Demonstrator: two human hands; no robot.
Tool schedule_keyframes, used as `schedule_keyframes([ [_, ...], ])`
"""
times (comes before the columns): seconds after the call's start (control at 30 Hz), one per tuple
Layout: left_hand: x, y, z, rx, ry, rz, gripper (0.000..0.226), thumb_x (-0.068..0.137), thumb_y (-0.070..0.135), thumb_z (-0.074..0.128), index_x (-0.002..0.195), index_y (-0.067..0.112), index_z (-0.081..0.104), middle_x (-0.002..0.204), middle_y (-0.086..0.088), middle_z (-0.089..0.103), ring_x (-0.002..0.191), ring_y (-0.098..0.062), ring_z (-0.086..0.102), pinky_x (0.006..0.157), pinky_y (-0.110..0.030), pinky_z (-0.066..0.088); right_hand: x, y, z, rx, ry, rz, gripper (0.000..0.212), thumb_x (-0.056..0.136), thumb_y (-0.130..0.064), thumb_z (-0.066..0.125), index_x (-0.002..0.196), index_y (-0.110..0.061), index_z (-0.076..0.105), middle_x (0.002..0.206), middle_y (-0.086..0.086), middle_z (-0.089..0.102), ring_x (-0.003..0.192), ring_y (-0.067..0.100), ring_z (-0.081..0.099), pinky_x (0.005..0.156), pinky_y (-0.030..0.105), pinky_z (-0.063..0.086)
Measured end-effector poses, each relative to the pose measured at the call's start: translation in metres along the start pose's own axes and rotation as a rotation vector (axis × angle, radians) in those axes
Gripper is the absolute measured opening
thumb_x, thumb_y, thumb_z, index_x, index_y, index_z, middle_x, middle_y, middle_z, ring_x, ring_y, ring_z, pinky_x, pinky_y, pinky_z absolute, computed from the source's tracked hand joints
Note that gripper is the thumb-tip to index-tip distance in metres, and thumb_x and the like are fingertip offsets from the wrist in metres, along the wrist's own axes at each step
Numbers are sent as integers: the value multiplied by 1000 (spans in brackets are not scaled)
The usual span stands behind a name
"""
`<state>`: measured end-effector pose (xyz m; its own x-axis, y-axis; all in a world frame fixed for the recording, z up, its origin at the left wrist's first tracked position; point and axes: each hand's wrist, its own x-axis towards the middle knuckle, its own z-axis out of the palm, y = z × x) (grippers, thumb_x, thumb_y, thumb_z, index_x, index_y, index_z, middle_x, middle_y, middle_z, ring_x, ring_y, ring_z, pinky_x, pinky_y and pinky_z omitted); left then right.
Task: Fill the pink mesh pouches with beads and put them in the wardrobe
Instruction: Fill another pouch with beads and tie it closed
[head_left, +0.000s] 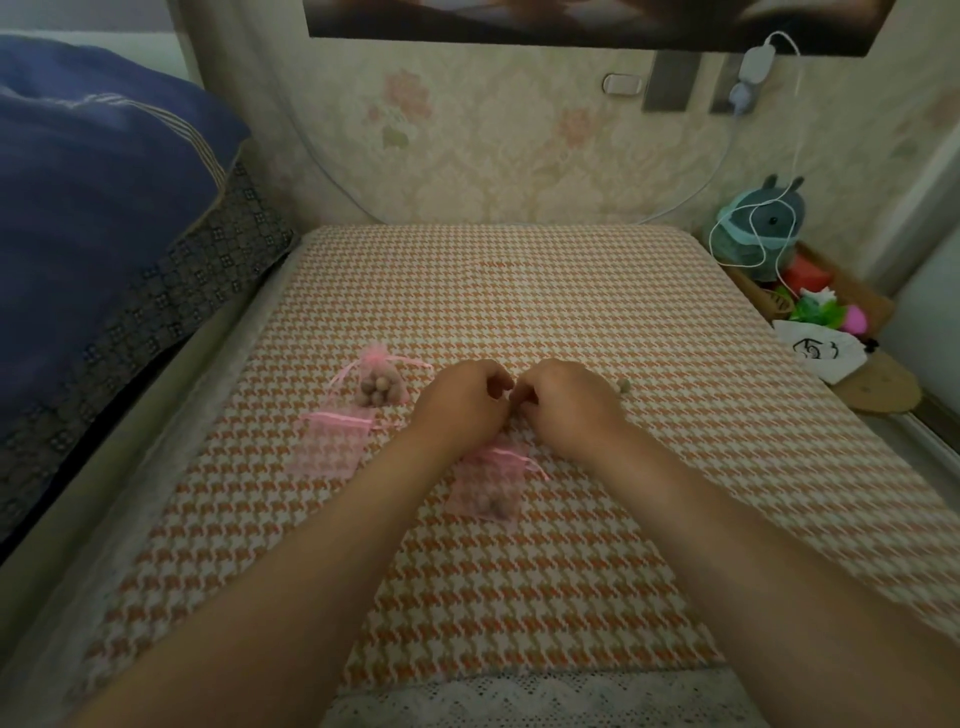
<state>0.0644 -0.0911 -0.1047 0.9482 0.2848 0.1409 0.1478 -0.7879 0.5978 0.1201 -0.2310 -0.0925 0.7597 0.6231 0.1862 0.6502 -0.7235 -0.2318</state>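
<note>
Far half of bench (519, 291) open. Full pouch (378, 387) and flat pouch (332, 441) block left; third pouch (488, 486) near side, between forearms; loose bead (623, 386) right.

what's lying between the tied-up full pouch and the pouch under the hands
In the head view, a flat, empty pink pouch lies between the tied full pouch and the partly filled pouch below the left hand and right hand.

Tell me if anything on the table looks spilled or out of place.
A few loose beads lie on the checked cloth just beyond the right hand, outside any pouch. Otherwise nothing stands out.
</note>
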Motion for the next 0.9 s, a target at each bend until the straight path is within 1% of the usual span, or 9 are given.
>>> schedule_keyframes([
  [0.1, -2, -1, -1, 18, -19, 29, 18, 86, 24, 64, 102, 26, 72, 98, 5, 71, 91, -19, 65, 81, -39, 56, -2, 1, -5, 85, -9, 56, 22, 93, -21, 61, 105, -30, 77, 97, -5, 73, 87, 21, 67, 71, 33, 55],
  [0.23, -5, -4, -1, 22, -18, 22, 17, 87, 27, 65, 102, 24, 73, 101, 3, 72, 94, -19, 66, 84, -39, 56, -9, 0, -3, -8, -62, -10, 22, 95, -25, 61, 113, -29, 73, 105, -3, 69, 94, 22, 66, 73, 36, 55],
  [0.33, -7, -4, -2, 20, -33, 17, 18, 87, 26, 66, 103, 26, 73, 103, 4, 72, 94, -17, 65, 85, -38, 56, -9, -2, -2, -21, -30, -5, 20, 96, -21, 60, 111, -26, 73, 106, -1, 70, 95, 24, 66, 72, 35, 54],
  [0.43, -9, -3, -2, 7, -33, 18, 20, 86, 23, 65, 104, 26, 74, 104, 4, 72, 95, -17, 65, 85, -38, 55, -8, -4, -1, 5, -38, 37, 18, 95, -22, 61, 106, -27, 75, 100, -3, 72, 90, 21, 66, 66, 31, 50],
  [0.53, -10, -3, -1, 0, 4, 32, 23, 88, 25, 67, 110, 24, 72, 107, 4, 71, 94, -16, 64, 82, -32, 54, -5, -2, 1, 285, -22, 164, 12, 93, -28, 68, 98, -29, 78, 94, -8, 75, 85, 15, 68, 72, 31, 55],
  [0.63, -8, -3, -2, -114, 44, 41, 19, 88, 29, 71, 105, 22, 71, 98, 8, 71, 81, -8, 63, 70, -24, 48, 0, -2, -4, 625, 9, 301, 3, 88, -29, 76, 87, -28, 79, 86, -10, 75, 84, 10, 69, 77, 31, 57],
  [0.7, -7, -1, -5, -228, 84, 21, 15, 86, 31, 75, 97, 21, 71, 89, 9, 71, 74, -2, 61, 65, -19, 46, 0, -4, -10, 780, 36, 368, 7, 89, -28, 76, 82, -27, 78, 82, -8, 76, 75, 7, 69, 69, 27, 56],
  [0.8, -10, 1, -10, -316, 121, 0, 12, 86, 30, 76, 91, 20, 71, 83, 7, 71, 76, -5, 65, 65, -19, 51, -6, -6, -17, 925, -40, 425, 10, 93, -28, 72, 92, -21, 79, 85, -3, 78, 50, 8, 57, 45, 19, 43],
  [0.9, -16, -3, -16, -352, 36, -12, 11, 86, 26, 76, 93, 18, 72, 88, 3, 73, 81, -11, 68, 70, -22, 55, -12, -4, -18, 960, -130, 460, 5, 91, -26, 75, 92, -21, 77, 90, 0, 79, 51, 10, 52, 42, 20, 39],
])
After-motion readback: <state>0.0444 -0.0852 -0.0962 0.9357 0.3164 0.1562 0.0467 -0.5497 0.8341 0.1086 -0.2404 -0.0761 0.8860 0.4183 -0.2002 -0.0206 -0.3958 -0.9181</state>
